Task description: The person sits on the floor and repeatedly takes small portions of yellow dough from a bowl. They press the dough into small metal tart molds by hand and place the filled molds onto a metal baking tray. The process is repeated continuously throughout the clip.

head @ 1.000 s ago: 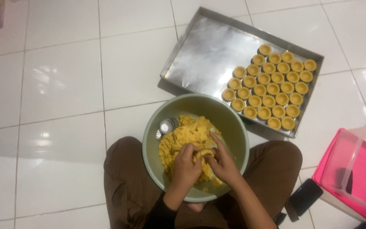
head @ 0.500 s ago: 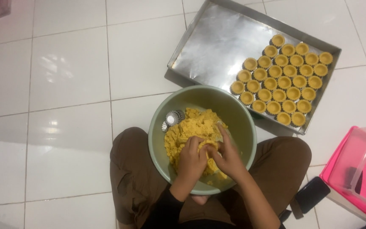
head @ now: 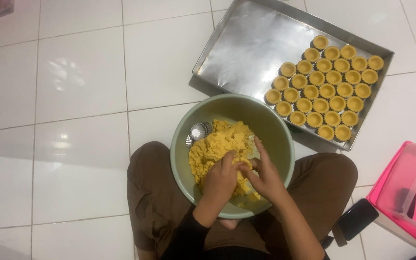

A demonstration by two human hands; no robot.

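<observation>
At lower centre, the left hand [head: 221, 180] and right hand [head: 264, 177] stay in the green bowl [head: 275, 126], each grip still pinching the yellow dough [head: 217, 147], while the tray of tart shells [head: 246, 45] now sits nearer the upper right.

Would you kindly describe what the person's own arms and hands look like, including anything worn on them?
The left hand is bare, with a dark, close-fitting sleeve reaching to the wrist. The right hand is bare too, and its forearm shows no sleeve. No rings, watch or gloves are visible.
</observation>
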